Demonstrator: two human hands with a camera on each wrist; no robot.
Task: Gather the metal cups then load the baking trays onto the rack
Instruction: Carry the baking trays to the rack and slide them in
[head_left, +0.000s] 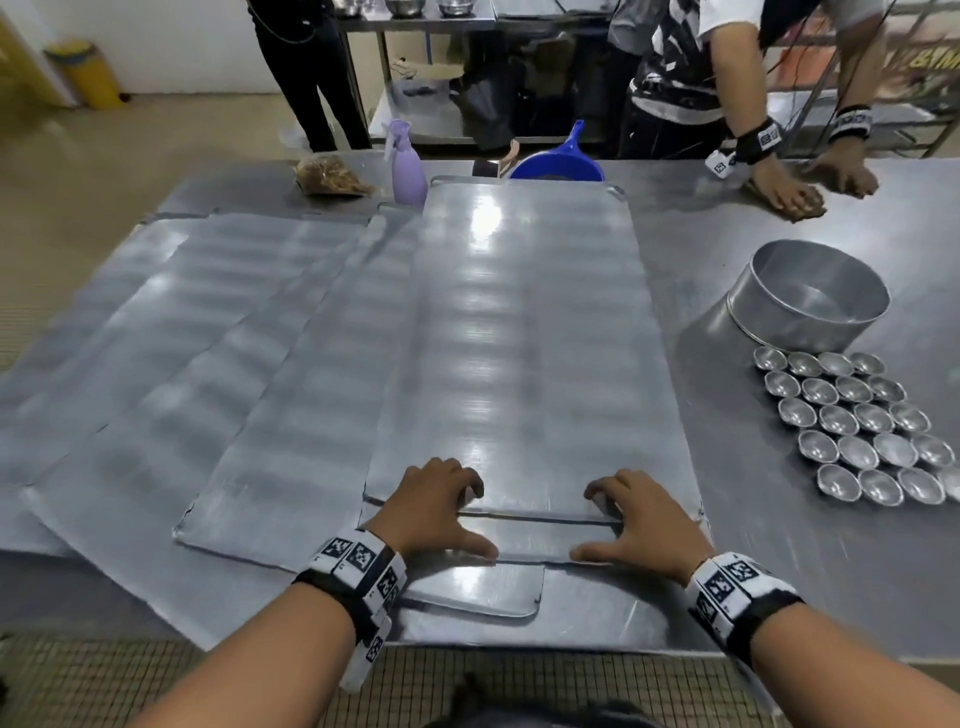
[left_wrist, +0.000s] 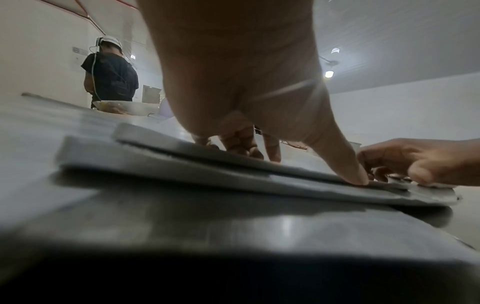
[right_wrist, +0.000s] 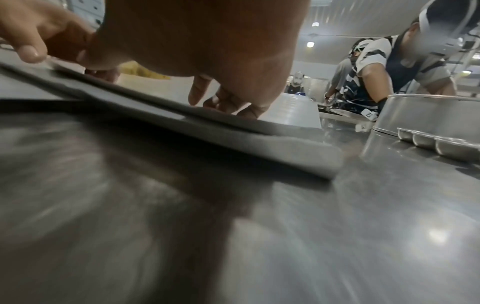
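Note:
Several flat baking trays lie overlapped on the steel table. The top tray runs down the middle. My left hand and right hand rest on its near end, bent fingertips on its surface. Both thumbs lie along the edge of the tray beneath. In the left wrist view my left hand presses its thumb on the tray edge, with my right hand beside it. Several small metal cups sit grouped at the right, apart from both hands, also visible in the right wrist view.
A round metal pan stands behind the cups. A lilac spray bottle, a blue bowl and a bag of brown scraps sit at the far edge. Another person's hands rest at the far right. More trays cover the left.

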